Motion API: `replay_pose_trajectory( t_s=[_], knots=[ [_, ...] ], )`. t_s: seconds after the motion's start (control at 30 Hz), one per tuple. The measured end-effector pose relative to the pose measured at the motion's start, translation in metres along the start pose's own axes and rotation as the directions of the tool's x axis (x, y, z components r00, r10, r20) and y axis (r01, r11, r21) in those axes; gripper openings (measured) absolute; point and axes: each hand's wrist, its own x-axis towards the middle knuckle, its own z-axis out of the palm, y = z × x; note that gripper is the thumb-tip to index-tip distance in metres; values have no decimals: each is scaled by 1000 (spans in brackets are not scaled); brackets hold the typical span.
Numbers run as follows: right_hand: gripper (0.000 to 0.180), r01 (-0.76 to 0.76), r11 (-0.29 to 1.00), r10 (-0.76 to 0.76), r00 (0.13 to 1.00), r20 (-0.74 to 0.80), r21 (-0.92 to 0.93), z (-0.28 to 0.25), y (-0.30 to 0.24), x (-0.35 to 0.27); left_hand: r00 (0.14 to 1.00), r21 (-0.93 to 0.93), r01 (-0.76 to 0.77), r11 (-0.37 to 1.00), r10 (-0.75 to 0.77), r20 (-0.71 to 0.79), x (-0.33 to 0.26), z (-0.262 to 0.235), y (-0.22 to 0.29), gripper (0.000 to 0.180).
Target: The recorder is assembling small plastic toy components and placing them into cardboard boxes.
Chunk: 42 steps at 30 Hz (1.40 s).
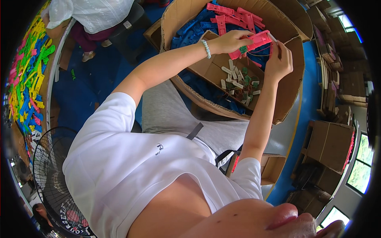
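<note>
Above a large cardboard box, my left hand (231, 42), with a beaded bracelet at its wrist, is closed on a long pink plastic casing (260, 39). A small green circuit board (243, 49) shows at the casing's lower left end, close to my left fingers. My right hand (280, 61) pinches a small white plastic piece (272, 37) against the casing's upper right end. A thin reddish wire (260, 54) hangs in a loop between my hands. Below them, a cardboard tray (212, 72) holds several white pieces (237, 81) with wires and green boards.
The big cardboard box (291, 85) holds blue casings (194, 31) and more pink casings (238, 18). A black fan (53, 166) stands at my left. Another person (97, 16) sits by a table heaped with coloured plastic parts (29, 75). Stacked cartons (329, 139) line the right side.
</note>
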Motion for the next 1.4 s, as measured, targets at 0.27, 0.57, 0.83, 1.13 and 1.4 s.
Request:
replay_pose_trajectory(
  t_s=[0.27,0.57,0.83,1.13,1.4],
  knots=[
    [9,-114,993,109,984,141,31,13,14,7,987,431,-105,896,147,-66,2,-1,8,33],
    [16,-95,984,46,953,301,153,16,23,2,990,309,-113,944,134,-47,-7,7,13,30],
    [34,-569,374,321,821,473,732,13,27,4,1000,-386,-22,922,24,0,-13,17,37,37],
    [26,51,966,-50,999,-10,253,-2,-12,22,998,-514,-61,855,63,-13,-48,50,93,37],
    [16,-400,825,297,908,295,400,-23,-35,2,979,-151,-174,973,155,-130,-77,74,108,34]
  ],
)
